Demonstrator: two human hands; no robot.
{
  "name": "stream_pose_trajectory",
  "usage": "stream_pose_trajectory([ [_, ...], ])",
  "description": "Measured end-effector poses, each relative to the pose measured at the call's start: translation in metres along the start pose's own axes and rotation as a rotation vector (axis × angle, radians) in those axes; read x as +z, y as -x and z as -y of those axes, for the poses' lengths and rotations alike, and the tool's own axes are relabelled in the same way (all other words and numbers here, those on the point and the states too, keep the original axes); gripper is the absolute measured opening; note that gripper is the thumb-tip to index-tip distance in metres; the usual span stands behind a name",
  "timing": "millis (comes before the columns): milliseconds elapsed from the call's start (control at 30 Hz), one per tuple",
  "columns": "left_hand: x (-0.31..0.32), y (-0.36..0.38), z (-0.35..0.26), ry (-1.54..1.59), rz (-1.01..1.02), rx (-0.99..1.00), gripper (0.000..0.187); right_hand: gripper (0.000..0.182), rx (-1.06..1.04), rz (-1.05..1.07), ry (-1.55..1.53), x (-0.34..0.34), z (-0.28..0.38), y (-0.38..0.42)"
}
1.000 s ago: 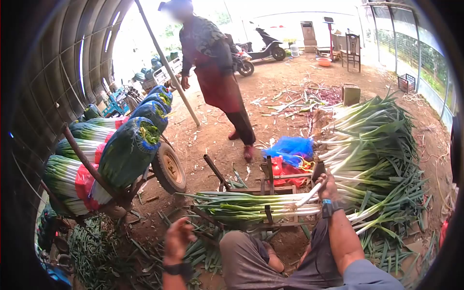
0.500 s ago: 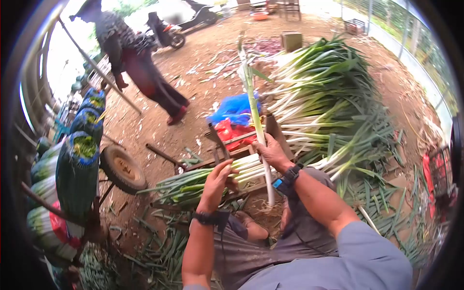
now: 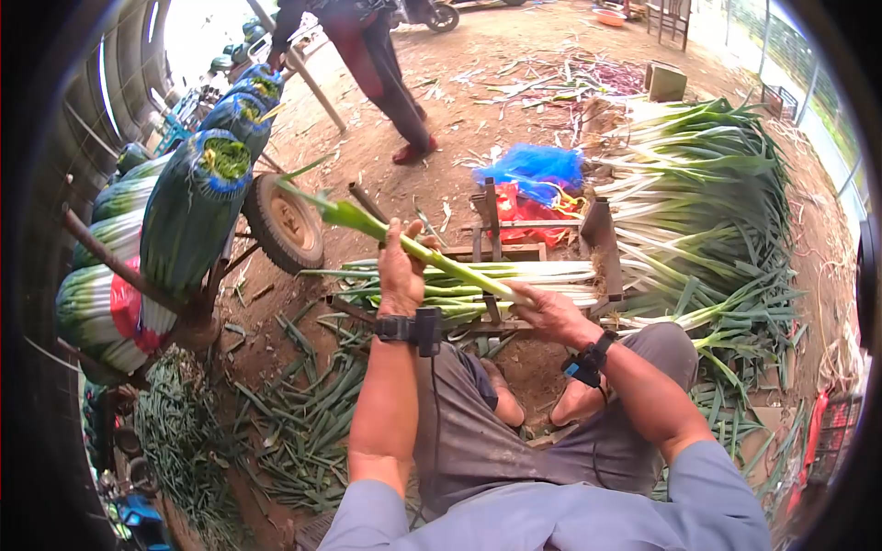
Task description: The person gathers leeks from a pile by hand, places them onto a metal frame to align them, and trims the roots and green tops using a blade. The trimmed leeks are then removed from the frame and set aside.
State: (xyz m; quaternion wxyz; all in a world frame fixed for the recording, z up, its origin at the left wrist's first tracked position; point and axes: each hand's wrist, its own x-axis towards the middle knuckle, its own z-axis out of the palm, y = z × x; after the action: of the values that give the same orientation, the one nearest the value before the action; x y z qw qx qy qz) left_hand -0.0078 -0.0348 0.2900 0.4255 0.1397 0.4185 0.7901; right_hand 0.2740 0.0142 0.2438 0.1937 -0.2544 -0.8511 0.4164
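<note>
A single green onion stalk lies slanted between my hands, its leafy end up to the left. My left hand is closed round its green part. My right hand is closed on its pale lower end. Just behind, several trimmed green onions lie across a metal frame. To the right spreads a large pile of green onions, white ends facing left.
Bundles wrapped in dark netting rest on a cart with a wheel at the left. Blue netting and a red bag lie beyond the frame. Cut leaves cover the ground. Another person stands at the upper left.
The stalk has turned from nearly upright to a leftward slant. My left hand, open before, has closed on it. The view has shifted left and down; the other person has changed pose.
</note>
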Motion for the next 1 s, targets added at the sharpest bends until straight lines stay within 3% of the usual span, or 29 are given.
stream_pose_trajectory([
  [33, -0.014, 0.007, -0.005, 0.047, -0.046, 0.01, 0.038, 0.047, 0.168, 0.047, 0.054, -0.002, -0.001, 0.001],
  [100, -0.04, 0.015, -0.019, 0.014, -0.176, -0.024, 0.034, 0.043, 0.14, -0.003, 0.242, 0.0, -0.005, 0.007],
  [200, -0.08, 0.027, -0.013, 0.072, -0.306, 0.078, 0.031, 0.042, -0.039, -0.118, 0.285, 0.007, 0.012, 0.017],
  [367, -0.132, 0.049, -0.019, 0.156, -0.261, 0.13, 0.035, 0.033, -0.113, -0.115, 0.456, 0.0, 0.034, 0.017],
  [400, -0.122, 0.057, -0.027, 0.205, -0.368, 0.12, 0.038, 0.032, -0.24, -0.232, 0.49, 0.004, 0.023, 0.01],
  [433, -0.132, 0.062, -0.036, 0.175, -0.255, 0.045, 0.037, 0.033, -0.334, -0.261, 0.556, 0.007, 0.001, 0.0],
  [467, -0.125, 0.064, -0.042, 0.284, -0.266, 0.009, 0.044, 0.032, -0.248, -0.278, 0.591, 0.005, 0.004, 0.001],
  [500, -0.119, 0.069, -0.051, 0.178, -0.219, 0.13, 0.042, 0.035, -0.032, -0.134, 0.539, 0.002, 0.004, -0.01],
  [533, -0.118, 0.066, -0.059, 0.161, -0.19, 0.127, 0.038, 0.04, 0.041, -0.176, 0.559, 0.005, 0.004, -0.018],
  [600, -0.14, 0.041, -0.071, 0.127, -0.187, 0.163, 0.036, 0.045, -0.127, -0.334, 0.469, 0.009, -0.007, -0.041],
  [633, -0.121, 0.042, -0.082, 0.096, -0.232, 0.23, 0.033, 0.045, -0.156, -0.357, 0.461, 0.012, -0.009, -0.053],
  [733, -0.135, 0.0, -0.113, 0.082, -0.149, 0.275, 0.03, 0.044, -0.126, -0.394, 0.404, 0.025, -0.024, -0.097],
  [833, -0.14, -0.045, -0.133, 0.025, -0.344, 0.309, 0.037, 0.043, -0.106, -0.416, 0.358, 0.04, -0.055, -0.138],
  [900, -0.166, -0.076, -0.14, -0.029, -0.285, 0.082, 0.043, 0.042, -0.103, -0.443, 0.342, 0.052, -0.087, -0.154],
  [933, -0.181, -0.1, -0.135, -0.016, -0.368, 0.054, 0.049, 0.042, -0.056, -0.431, 0.353, 0.057, -0.101, -0.158],
  [1000, -0.211, -0.14, -0.118, -0.056, -0.306, 0.009, 0.051, 0.041, 0.021, -0.401, 0.359, 0.058, -0.125, -0.165],
])
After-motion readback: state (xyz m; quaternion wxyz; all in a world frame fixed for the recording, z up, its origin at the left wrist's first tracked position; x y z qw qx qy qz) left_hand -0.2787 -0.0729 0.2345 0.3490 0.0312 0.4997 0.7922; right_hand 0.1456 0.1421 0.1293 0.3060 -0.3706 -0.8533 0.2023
